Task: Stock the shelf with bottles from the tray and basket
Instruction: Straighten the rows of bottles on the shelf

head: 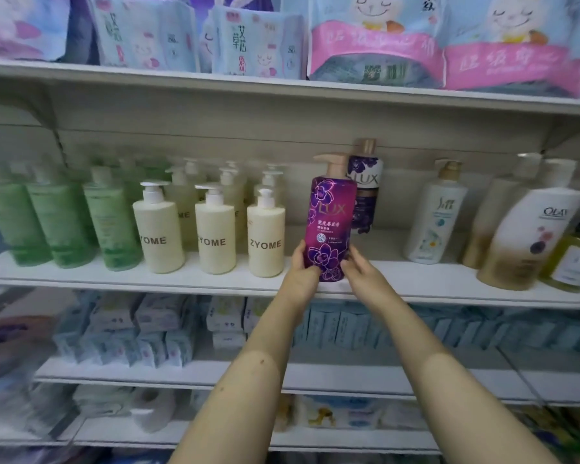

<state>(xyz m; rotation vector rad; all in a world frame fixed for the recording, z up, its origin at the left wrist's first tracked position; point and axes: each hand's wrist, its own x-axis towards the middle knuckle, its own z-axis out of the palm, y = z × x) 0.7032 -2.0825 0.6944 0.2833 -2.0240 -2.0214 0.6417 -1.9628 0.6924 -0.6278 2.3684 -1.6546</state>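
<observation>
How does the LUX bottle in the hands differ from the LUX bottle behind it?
The held LUX bottle is magenta-purple with a pump; the rear LUX bottle is darker, with a plain cap. The left hand and right hand grip the held one near the shelf front; the rear one stands untouched. Both carry purple flowers.

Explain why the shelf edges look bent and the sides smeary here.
Head view: the wide-angle lens bows the shelf; the purple Lux bottle, held by left hand and right hand, is sharp at centre; the green bottles at left are blurred; lighting is soft, no hard glare.
</observation>
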